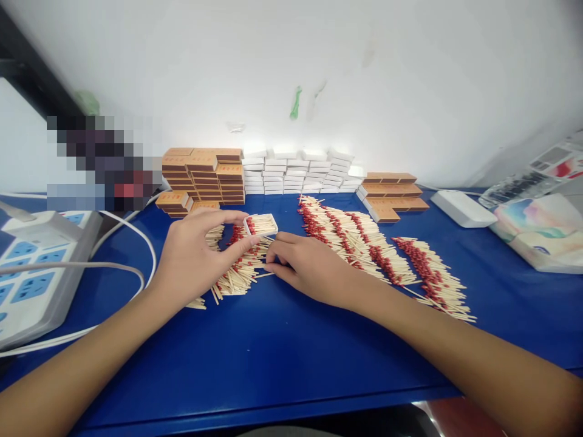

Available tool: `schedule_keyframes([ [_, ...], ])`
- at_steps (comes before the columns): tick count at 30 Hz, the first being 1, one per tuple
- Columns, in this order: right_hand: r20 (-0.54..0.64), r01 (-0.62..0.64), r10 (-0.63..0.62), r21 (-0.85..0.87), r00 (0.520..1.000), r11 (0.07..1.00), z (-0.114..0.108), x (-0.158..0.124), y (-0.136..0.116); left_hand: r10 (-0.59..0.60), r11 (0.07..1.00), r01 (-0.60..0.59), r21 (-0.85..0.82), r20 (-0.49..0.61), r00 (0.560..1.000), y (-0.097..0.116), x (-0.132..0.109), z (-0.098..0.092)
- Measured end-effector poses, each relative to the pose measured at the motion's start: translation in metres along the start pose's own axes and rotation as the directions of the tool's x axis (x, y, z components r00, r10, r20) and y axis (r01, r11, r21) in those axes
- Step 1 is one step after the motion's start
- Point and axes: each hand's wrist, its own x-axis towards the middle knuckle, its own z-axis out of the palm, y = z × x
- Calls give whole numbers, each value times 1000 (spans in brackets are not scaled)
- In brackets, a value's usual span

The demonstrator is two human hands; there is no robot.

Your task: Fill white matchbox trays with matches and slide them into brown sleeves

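Note:
My left hand (pixel 200 252) grips a small white matchbox tray (pixel 261 225) between thumb and fingers. Red-headed matches lie side by side inside it. Just right of and below the tray, my right hand (pixel 303 264) is closed with its fingertips bent together; what they pinch, if anything, is hidden. Beneath both hands spreads a pile of loose matches (pixel 239 273), partly covered by the left hand. More matches (pixel 350 240) lie in slanting rows beyond the right hand, and a separate row (pixel 435 279) sits farther right.
Along the wall stand stacked brown matchboxes (pixel 204 176), white trays (pixel 298 170) and more boxes (pixel 394 194). A power strip (pixel 40 273) with white cables lies left on the blue table (pixel 255 364). At right are a white block (pixel 463 208), a tissue pack (pixel 542 230) and a plastic bottle (pixel 523 182).

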Motion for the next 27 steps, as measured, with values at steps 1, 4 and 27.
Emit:
schedule_keyframes([
  [1, 12, -5, 5, -6, 1000, 1000, 0, 0, 0, -5, 1000, 5, -1, 2, 1000, 0, 0, 0],
  [4, 58, -18, 22, -55, 998, 998, -5, -1, -1, -13, 1000, 13, -1, 6, 1000, -1, 1, 0],
  [27, -176, 1, -30, -165, 984, 986, -38, -7, 7, 203, 979, -196, -64, 134, 970, 5, -6, 2],
])
